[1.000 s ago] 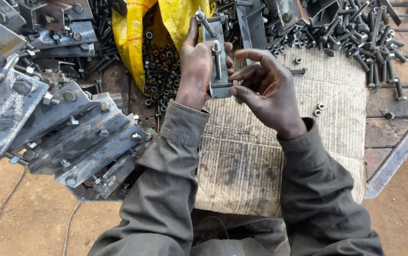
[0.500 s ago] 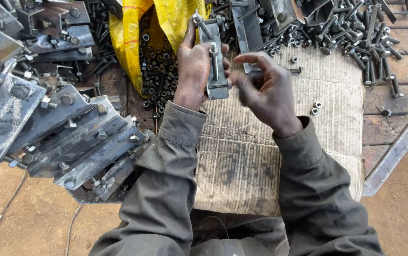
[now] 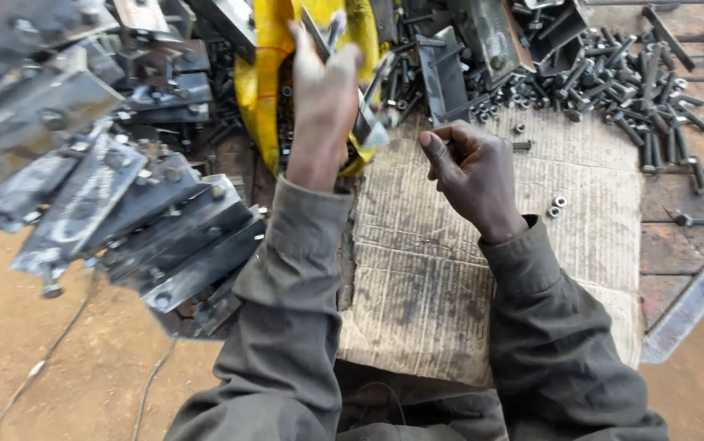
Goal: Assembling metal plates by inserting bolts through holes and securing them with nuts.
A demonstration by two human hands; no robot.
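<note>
Above the cardboard sheet (image 3: 482, 269), the two hands have separated since half a second ago, when both worked together on one metal clamp plate. The left hand (image 3: 323, 106) now grips that metal clamp plate (image 3: 364, 114) alone, fingers wrapped closed around it, and has carried it forward and left over the yellow sack (image 3: 258, 98). The right hand (image 3: 474, 171) has let go and hangs just right of the plate, fingers curled loosely; whether it pinches a small part cannot be told. Two loose nuts (image 3: 556, 206) lie right of that hand. Stacked plates (image 3: 156, 229) lie left of the left forearm. Judged from this, fitting on this piece has paused or finished.
</note>
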